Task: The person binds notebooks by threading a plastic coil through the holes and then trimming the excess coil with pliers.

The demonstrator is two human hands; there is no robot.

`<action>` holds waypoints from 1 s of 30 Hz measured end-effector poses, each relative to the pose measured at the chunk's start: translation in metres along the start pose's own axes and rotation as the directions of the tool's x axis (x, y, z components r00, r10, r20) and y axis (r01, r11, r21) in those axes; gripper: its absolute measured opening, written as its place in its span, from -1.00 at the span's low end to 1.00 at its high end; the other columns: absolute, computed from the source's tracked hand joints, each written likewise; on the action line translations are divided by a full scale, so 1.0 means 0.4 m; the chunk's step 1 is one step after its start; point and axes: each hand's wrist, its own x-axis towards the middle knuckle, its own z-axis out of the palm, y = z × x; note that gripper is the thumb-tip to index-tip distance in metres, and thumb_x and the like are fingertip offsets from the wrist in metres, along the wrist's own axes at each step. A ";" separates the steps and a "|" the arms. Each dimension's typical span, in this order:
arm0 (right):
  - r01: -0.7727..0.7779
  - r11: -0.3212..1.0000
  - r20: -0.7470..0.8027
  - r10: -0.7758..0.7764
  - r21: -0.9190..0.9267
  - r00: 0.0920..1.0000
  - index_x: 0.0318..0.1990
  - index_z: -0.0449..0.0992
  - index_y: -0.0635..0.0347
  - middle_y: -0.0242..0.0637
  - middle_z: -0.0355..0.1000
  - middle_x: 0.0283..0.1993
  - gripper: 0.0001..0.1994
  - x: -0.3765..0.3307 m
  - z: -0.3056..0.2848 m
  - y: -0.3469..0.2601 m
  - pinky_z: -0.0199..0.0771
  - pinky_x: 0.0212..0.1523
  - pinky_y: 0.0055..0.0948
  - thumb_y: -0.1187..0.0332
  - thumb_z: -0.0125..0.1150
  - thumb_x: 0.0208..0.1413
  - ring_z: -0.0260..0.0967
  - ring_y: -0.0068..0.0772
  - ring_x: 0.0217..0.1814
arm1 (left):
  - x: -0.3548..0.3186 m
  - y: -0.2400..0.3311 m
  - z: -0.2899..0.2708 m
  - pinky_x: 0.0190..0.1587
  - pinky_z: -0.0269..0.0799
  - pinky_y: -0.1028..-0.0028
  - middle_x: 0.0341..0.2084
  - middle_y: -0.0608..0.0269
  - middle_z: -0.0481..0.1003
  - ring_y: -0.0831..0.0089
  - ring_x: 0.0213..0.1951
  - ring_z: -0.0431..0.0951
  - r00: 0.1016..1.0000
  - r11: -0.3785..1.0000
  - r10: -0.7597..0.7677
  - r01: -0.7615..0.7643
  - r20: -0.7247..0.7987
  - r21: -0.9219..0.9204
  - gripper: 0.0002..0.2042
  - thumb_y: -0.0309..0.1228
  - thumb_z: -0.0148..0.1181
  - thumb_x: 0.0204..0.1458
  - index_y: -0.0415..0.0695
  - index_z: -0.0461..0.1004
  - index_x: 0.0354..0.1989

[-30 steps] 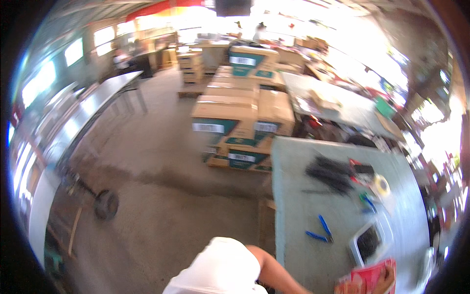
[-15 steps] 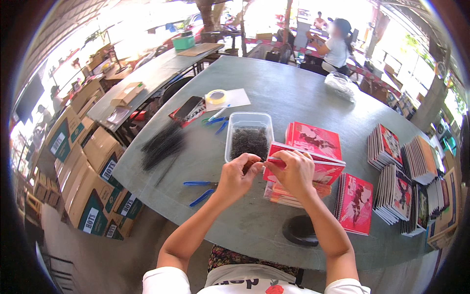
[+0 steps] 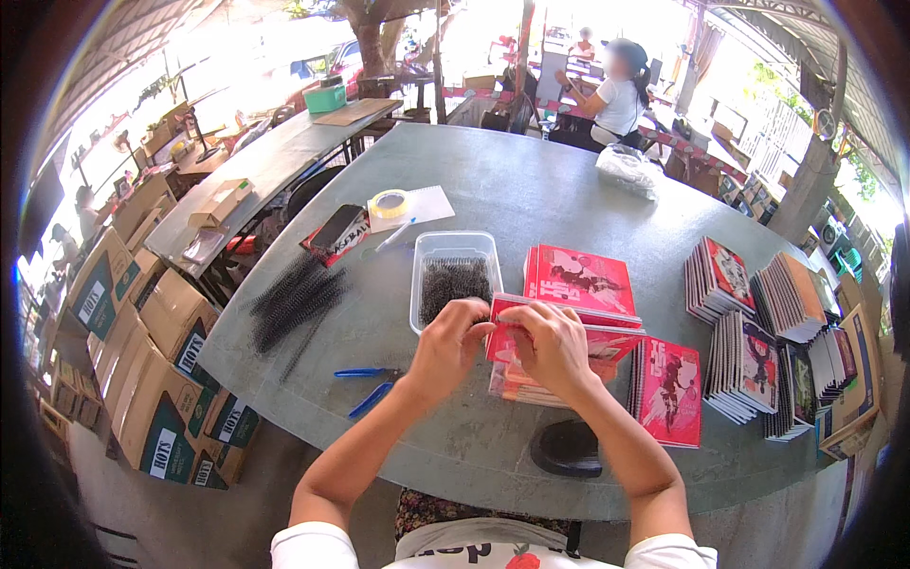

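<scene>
Red-covered notebook point(image 3: 531, 356) atop the near stack lies under both hands, its left edge running near-to-far, pinched by the left hand point(image 3: 445, 343) (closer) while the right hand point(image 3: 550, 346) presses flat.

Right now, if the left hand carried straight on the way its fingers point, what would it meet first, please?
The left hand points up-table at the clear plastic tray of black coils, so probably its near rim, though depth is unclear.

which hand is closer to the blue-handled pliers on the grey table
Left. The left hand is just up and right of the blue-handled pliers; the right hand sits farther right, on the red notebook stack.
</scene>
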 end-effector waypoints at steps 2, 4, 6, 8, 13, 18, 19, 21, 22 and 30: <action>0.031 1.000 0.020 -0.031 -0.005 0.999 -0.26 0.51 0.06 -0.32 0.46 -0.37 -0.81 -0.009 -0.005 0.005 0.32 -0.23 -0.30 0.43 0.17 -0.10 0.42 -0.27 -0.27 | 0.002 -0.011 -0.010 -0.40 0.42 0.38 -0.50 0.13 0.48 0.24 -0.48 0.50 0.958 0.947 -0.262 0.278 0.116 -0.159 -0.84 -0.56 0.21 -0.06 -0.21 0.45 -0.27; 0.047 0.999 0.070 -0.047 0.006 0.996 -0.25 0.51 0.07 -0.30 0.47 -0.35 -0.80 -0.012 -0.005 -0.006 0.32 -0.22 -0.28 0.45 0.15 -0.10 0.43 -0.26 -0.26 | -0.008 -0.035 -0.009 -0.38 0.41 0.37 -0.50 0.14 0.47 0.22 -0.48 0.49 0.994 0.996 0.072 -0.077 0.083 0.054 -0.80 -0.53 0.23 -0.07 -0.20 0.43 -0.24; 0.038 0.999 0.055 -0.039 0.023 0.998 -0.26 0.50 0.07 -0.30 0.48 -0.31 -0.83 -0.002 0.006 -0.011 0.32 -0.19 -0.29 0.44 0.13 -0.07 0.44 -0.27 -0.23 | -0.010 -0.031 0.003 -0.36 0.40 0.32 -0.50 0.10 0.46 0.18 -0.43 0.49 0.990 0.979 0.140 -0.143 0.031 0.142 -0.79 -0.49 0.23 -0.07 -0.19 0.42 -0.24; 0.027 0.999 0.040 -0.028 0.036 0.999 -0.27 0.50 0.08 -0.30 0.49 -0.28 -0.85 0.000 0.005 -0.009 0.32 -0.17 -0.30 0.43 0.11 -0.04 0.44 -0.28 -0.21 | -0.005 -0.018 -0.002 -0.34 0.40 0.28 -0.51 0.07 0.46 0.14 -0.37 0.49 0.977 0.952 0.213 -0.203 -0.016 0.229 -0.78 -0.45 0.24 -0.07 -0.17 0.41 -0.24; -0.011 0.993 0.153 0.029 -0.119 0.988 -0.25 0.47 0.08 -0.30 0.50 -0.27 -0.86 -0.005 -0.008 -0.016 0.32 -0.17 -0.29 0.38 0.11 -0.01 0.43 -0.27 -0.21 | 0.012 -0.038 -0.070 -0.35 0.40 0.29 -0.42 0.09 0.46 0.15 -0.34 0.51 0.939 0.995 -0.100 0.096 0.328 0.028 -0.80 -0.38 0.22 -0.05 -0.14 0.43 -0.26; -0.012 0.982 -0.076 0.027 0.188 0.997 -0.29 0.43 0.07 -0.34 0.48 -0.40 -0.86 0.017 0.041 0.022 0.34 -0.19 -0.27 0.31 0.19 0.01 0.42 -0.20 -0.23 | 0.039 0.000 -0.058 -0.38 0.38 0.40 -0.49 0.18 0.42 0.35 -0.47 0.47 0.963 0.996 -0.093 0.086 0.251 0.038 -0.77 -0.42 0.26 -0.08 -0.21 0.45 -0.24; -0.003 0.980 -0.081 0.019 0.200 0.997 -0.29 0.43 0.07 -0.34 0.48 -0.40 -0.86 0.024 0.040 0.012 0.34 -0.19 -0.27 0.31 0.19 0.01 0.42 -0.20 -0.23 | 0.031 -0.032 -0.082 -0.38 0.39 0.39 -0.46 0.18 0.43 0.35 -0.47 0.47 0.928 0.983 -0.179 0.158 0.328 0.091 -0.77 -0.43 0.25 -0.07 -0.20 0.46 -0.23; -0.072 0.978 -0.006 0.075 0.196 0.997 -0.28 0.41 0.10 -0.30 0.45 -0.42 -0.84 0.025 0.027 -0.002 0.35 -0.21 -0.27 0.45 0.16 -0.06 0.41 -0.16 -0.24 | 0.028 -0.040 -0.087 -0.39 0.39 0.39 -0.43 0.17 0.43 0.35 -0.47 0.47 0.877 0.963 -0.265 0.225 0.401 0.147 -0.78 -0.44 0.24 -0.07 -0.19 0.47 -0.22; 0.003 0.997 -0.003 -0.003 0.074 1.000 -0.27 0.40 0.10 -0.30 0.45 -0.42 -0.84 0.023 0.028 0.000 0.36 -0.22 -0.29 0.46 0.16 -0.06 0.41 -0.17 -0.26 | 0.034 -0.016 -0.072 -0.35 0.40 0.33 -0.43 0.17 0.44 0.27 -0.38 0.48 0.935 0.984 -0.148 0.109 0.323 0.138 -0.81 -0.43 0.22 -0.06 -0.15 0.47 -0.24; -0.031 0.995 0.021 0.029 0.090 0.999 -0.32 0.45 0.13 -0.27 0.49 -0.35 -0.91 0.015 0.018 0.012 0.36 -0.18 -0.25 0.41 0.13 -0.03 0.43 -0.19 -0.24 | 0.023 0.014 -0.037 -0.26 0.25 0.26 -0.49 0.22 0.36 0.27 -0.30 0.35 0.982 0.885 0.178 -0.184 0.055 0.428 -0.81 -0.47 0.31 -0.25 -0.04 0.47 -0.40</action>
